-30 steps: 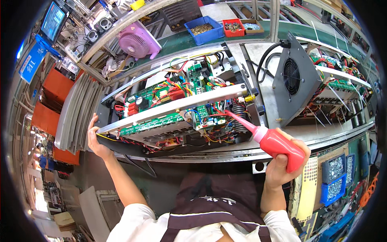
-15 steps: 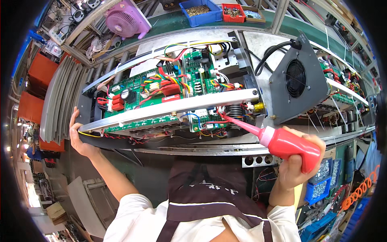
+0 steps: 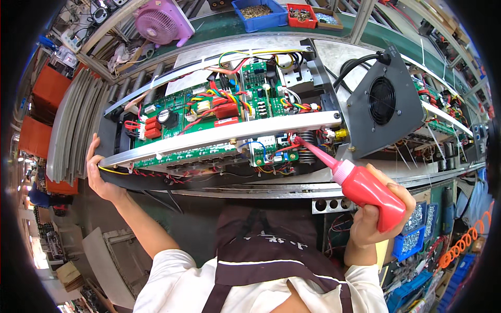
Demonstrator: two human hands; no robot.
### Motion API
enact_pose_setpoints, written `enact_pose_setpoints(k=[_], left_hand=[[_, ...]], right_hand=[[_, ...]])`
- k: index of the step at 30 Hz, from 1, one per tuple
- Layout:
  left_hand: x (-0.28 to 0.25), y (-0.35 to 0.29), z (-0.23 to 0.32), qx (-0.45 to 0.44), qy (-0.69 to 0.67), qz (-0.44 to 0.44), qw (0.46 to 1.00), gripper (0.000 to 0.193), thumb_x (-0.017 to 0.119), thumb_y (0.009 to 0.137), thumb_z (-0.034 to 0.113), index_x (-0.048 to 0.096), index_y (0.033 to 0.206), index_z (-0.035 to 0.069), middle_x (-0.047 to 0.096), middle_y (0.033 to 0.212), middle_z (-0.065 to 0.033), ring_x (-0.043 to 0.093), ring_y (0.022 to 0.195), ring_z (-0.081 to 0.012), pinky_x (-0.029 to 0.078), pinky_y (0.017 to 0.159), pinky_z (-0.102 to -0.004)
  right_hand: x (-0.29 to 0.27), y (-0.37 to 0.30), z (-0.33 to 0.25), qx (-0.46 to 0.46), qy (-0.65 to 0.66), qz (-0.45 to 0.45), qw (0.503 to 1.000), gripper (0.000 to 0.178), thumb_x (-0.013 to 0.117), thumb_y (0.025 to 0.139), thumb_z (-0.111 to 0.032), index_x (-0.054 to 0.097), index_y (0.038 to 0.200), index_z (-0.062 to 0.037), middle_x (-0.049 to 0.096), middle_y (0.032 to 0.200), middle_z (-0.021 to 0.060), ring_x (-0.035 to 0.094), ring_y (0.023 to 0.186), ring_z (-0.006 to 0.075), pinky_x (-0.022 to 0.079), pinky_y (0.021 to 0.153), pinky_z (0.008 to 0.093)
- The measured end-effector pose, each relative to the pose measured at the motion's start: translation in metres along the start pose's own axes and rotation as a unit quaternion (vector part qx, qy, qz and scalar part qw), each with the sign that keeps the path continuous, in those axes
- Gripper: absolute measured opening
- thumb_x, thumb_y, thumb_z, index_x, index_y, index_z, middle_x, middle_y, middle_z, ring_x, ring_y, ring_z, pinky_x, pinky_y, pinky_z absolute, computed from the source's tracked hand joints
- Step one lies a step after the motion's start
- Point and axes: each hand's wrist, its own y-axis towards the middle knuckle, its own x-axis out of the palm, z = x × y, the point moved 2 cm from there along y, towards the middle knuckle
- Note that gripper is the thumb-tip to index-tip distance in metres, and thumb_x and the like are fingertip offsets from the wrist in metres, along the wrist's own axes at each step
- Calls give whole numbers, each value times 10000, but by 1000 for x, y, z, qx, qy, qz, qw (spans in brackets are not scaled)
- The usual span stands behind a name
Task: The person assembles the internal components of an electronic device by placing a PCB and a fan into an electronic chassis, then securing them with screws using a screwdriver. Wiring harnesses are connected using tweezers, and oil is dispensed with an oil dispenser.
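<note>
My right hand (image 3: 383, 211) is wrapped around a red squeeze bottle (image 3: 368, 195) with a pink collar and a long tapered nozzle. Its tip meets red wiring beside a dark coil, at the lower right part of an open electronics chassis (image 3: 209, 138). Green circuit boards (image 3: 182, 107), red components and coloured wires fill that chassis, and pale metal rails run along it. At the chassis's left end, my left hand (image 3: 104, 177) grips the corner, with its fingers up against the dark end plate. Whether any liquid leaves the nozzle cannot be made out.
Right of the chassis stands a dark panel with a fan (image 3: 382, 101), in front of a second wired unit (image 3: 438, 120). Blue (image 3: 258, 15) and red (image 3: 301, 15) parts bins and a purple fan (image 3: 164, 21) are at the back. Grey panels (image 3: 73, 130) stack at left.
The chassis has shifted and tilted slightly, its right end now closer to the fan panel. The bottle has swung a little, and its nozzle tip is higher and further right among the wires.
</note>
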Motion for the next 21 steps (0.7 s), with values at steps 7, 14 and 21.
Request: enact_pose_setpoints(k=[7,14,21], left_hand=[[-5,-1,-3,10,-10,-11,1000,314,305,936,175,467,750,-19,515,1234,-299,417,1269,-421,250,1088,-509],[-3,-2,-1,29,-4,-12,1000,314,308,936,157,496,774,-35,536,1206,-302,451,1239,-421,261,1079,-494],[-1,0,-2,32,-21,-15,999,311,307,928,142,509,791,-50,541,1211,-294,467,1228,-401,292,1062,-467]], right_hand=[[9,-5,-12,-25,14,1,1000,485,674,863,-304,422,1113,27,597,1026,266,628,975,353,493,878,408],[13,7,-17,-9,49,41,998,338,673,855,-152,512,1075,49,573,1010,123,585,926,215,454,874,339],[7,9,-11,2,8,70,998,308,687,856,-127,544,1078,32,594,998,80,553,910,143,426,860,275]])
